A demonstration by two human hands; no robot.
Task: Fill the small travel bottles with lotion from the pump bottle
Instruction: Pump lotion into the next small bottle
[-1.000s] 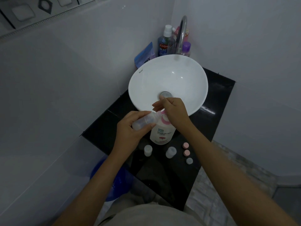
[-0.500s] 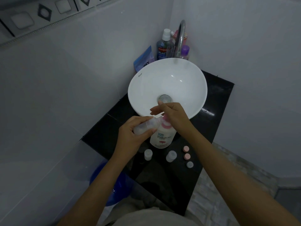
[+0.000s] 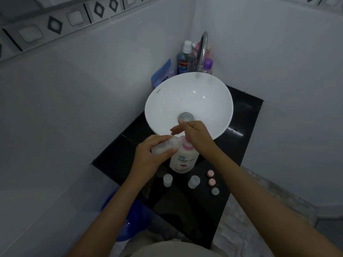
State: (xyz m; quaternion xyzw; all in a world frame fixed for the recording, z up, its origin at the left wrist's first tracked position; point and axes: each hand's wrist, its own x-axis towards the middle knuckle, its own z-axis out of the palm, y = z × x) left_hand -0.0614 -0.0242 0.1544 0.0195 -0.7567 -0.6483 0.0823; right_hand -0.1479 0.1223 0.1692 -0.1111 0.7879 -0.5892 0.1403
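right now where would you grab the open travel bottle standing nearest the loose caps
Grip the travel bottle round its middle, from above and the near side. It stands upright with its mouth open, so holding the sides keeps it level; the caps lie clear to its right.

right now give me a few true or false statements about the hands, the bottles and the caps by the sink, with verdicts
1. The left hand holds a small travel bottle tilted toward the pump. True.
2. The right hand rests on top of the pump bottle. True.
3. The pump bottle lies on its side in the sink. False: it stands upright on the black counter, in front of the sink.
4. Two more small bottles stand uncapped on the counter. True.
5. All three loose caps are pink. False: two pink caps, one clear cap.
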